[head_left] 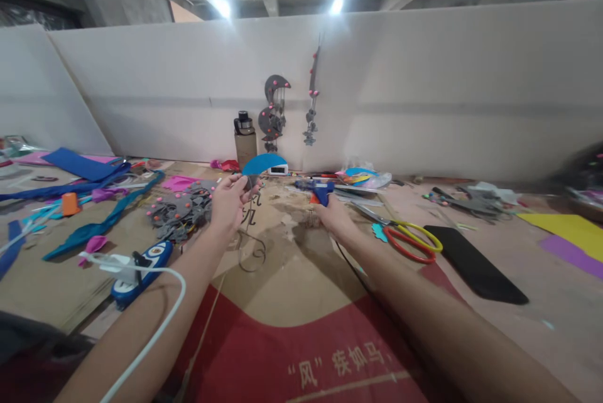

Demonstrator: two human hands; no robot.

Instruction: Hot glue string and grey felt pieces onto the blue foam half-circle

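Partition in white runs behind the work surface, where cardboard with a red printed area lies under both forearms. A flat black slab lies to the right, just beside scissors with red and yellow handles. The right hand is wrapped around a blue glue gun, nozzle pointing left. The left hand, thumb and fingers together, pinches a blue curved piece above the cardboard, apart from the nozzle. A thin grey strand curls below.
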